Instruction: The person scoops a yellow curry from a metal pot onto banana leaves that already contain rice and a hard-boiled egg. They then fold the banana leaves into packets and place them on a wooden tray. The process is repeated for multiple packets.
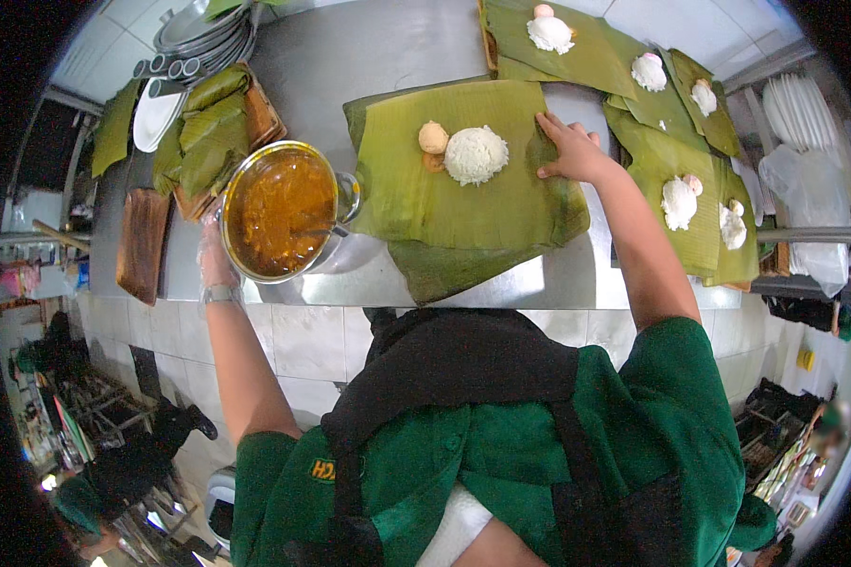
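Head view: right of one pot lie six rice mounds. The right hand, fingers apart, touches the leaf nearest the pot; the left hand is at its left side, fingers indiscernible.

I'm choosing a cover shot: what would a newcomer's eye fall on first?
Probably the orange-brown sauce in its metal pot at left, beside the gloved left hand. Next, the white rice mound on the green leaf at centre, the right hand at its edge. More rice portions lie at right.
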The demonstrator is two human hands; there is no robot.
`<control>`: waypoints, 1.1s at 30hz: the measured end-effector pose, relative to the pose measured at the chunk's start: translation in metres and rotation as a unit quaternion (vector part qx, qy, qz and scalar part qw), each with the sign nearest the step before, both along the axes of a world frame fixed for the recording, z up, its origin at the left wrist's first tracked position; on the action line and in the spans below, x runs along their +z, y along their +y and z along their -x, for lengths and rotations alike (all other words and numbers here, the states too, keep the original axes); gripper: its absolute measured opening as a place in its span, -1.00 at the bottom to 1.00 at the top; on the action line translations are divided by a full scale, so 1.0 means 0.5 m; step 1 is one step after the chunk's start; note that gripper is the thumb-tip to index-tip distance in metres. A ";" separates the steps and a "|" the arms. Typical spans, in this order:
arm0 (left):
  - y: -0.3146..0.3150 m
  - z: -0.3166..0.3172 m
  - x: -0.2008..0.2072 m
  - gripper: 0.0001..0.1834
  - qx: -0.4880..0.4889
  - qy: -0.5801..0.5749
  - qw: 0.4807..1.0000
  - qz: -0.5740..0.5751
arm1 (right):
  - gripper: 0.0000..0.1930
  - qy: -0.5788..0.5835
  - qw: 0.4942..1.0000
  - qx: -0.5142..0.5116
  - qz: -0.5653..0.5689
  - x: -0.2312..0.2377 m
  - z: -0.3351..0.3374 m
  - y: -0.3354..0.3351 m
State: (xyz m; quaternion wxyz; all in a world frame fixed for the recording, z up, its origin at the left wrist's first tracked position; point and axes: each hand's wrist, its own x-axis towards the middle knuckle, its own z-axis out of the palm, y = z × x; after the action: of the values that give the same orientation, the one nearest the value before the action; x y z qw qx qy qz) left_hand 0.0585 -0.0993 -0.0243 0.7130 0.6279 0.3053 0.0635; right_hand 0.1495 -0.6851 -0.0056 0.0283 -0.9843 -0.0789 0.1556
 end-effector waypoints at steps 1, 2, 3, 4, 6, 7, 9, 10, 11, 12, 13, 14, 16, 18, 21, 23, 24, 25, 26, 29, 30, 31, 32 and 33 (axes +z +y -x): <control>0.006 0.000 -0.009 -0.40 -0.008 -0.021 1.000 -0.003 | 0.13 -0.013 1.000 0.002 0.009 -0.003 -0.013 0.003; 0.012 -0.001 -0.019 -0.39 -0.018 -0.041 0.999 -0.006 | 0.11 -0.036 0.999 0.012 0.012 -0.007 -0.022 0.005; 0.019 -0.003 -0.029 -0.38 -0.036 -0.068 0.997 -0.004 | 0.09 -0.064 0.998 -0.008 0.021 -0.011 -0.027 0.005; 0.027 -0.010 -0.036 -0.37 -0.034 -0.050 0.998 -0.033 | 0.07 -0.102 0.994 -0.019 0.024 -0.015 -0.033 0.007; 0.044 -0.018 -0.046 -0.36 -0.022 -0.005 0.996 -0.082 | -0.01 -0.156 0.986 -0.039 0.041 -0.016 -0.039 0.018; 0.051 -0.018 -0.049 -0.35 -0.033 0.003 0.994 -0.108 | -0.06 -0.173 0.982 -0.049 0.055 -0.012 -0.033 0.026; 0.049 -0.010 -0.062 -0.32 0.002 0.051 0.988 -0.144 | -0.17 -0.236 0.971 -0.031 0.027 0.010 -0.017 0.063; 0.044 -0.003 -0.066 -0.32 -0.005 0.007 0.990 -0.141 | -0.23 -0.280 0.960 -0.004 -0.018 0.029 0.000 0.090; 0.031 0.008 -0.073 -0.31 0.010 -0.022 0.993 -0.118 | -0.29 -0.291 0.956 -0.006 -0.048 0.051 0.024 0.122; 0.020 0.020 -0.076 -0.35 0.023 -0.077 0.992 -0.094 | -0.38 -0.235 0.940 0.022 -0.244 0.078 0.049 0.163; 0.002 0.025 -0.078 -0.39 0.042 -0.112 0.991 -0.058 | -0.45 -0.137 0.901 0.021 -0.412 0.107 0.081 0.206; -0.014 0.038 -0.078 -0.39 0.025 -0.100 0.990 -0.098 | -0.51 -0.113 0.887 0.046 -0.445 0.132 0.125 0.254; -0.038 0.055 -0.064 -0.47 0.015 -0.065 0.969 -0.239 | -0.59 -0.115 0.895 0.137 -0.408 0.181 0.197 0.352; -0.064 0.070 -0.049 -0.52 0.042 -0.030 0.983 -0.178 | -0.64 -0.137 0.921 0.212 -0.297 0.211 0.223 0.437; -0.093 0.075 -0.026 -0.56 0.079 -0.040 0.994 0.058 | -0.65 -0.110 0.950 0.226 -0.188 0.225 0.219 0.514; -0.099 0.077 -0.009 -0.60 0.082 -0.030 0.988 0.129 | -0.65 -0.053 0.969 0.214 -0.115 0.220 0.204 0.537; -0.101 0.079 -0.001 -0.63 0.078 -0.016 0.988 0.134 | -0.65 -0.031 0.968 0.224 -0.109 0.217 0.200 0.540; -0.104 0.081 0.006 -0.65 0.083 0.000 0.985 0.148 | -0.66 0.005 0.970 0.225 -0.089 0.216 0.198 0.539; -0.108 0.084 0.014 -0.68 0.067 -0.022 0.983 0.172 | -0.67 0.044 0.972 0.219 -0.065 0.218 0.197 0.535; -0.116 0.084 0.041 -0.69 0.038 -0.059 0.983 0.170 | -0.74 -0.056 0.971 0.231 -0.035 0.235 0.208 0.515; -0.116 0.083 0.052 -0.68 0.029 -0.051 0.985 0.161 | -0.77 -0.049 0.977 0.207 -0.024 0.245 0.206 0.506; -0.117 0.083 0.062 -0.68 0.009 -0.057 0.988 0.145 | -0.79 -0.034 0.983 0.181 -0.010 0.256 0.202 0.497; -0.117 0.082 0.071 -0.67 -0.012 -0.063 0.990 0.128 | -0.81 -0.035 0.987 0.158 0.001 0.261 0.200 0.494; -0.117 0.080 0.079 -0.67 -0.034 -0.074 0.990 0.113 | -0.82 -0.026 0.987 0.161 -0.010 0.262 0.200 0.495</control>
State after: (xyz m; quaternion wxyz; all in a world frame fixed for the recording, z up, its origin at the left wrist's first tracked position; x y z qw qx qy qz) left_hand 0.0184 -0.1577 0.0152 0.8021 0.5466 0.2352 0.0506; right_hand 0.0493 -0.4375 0.1252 0.0106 -0.9621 -0.2385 0.1315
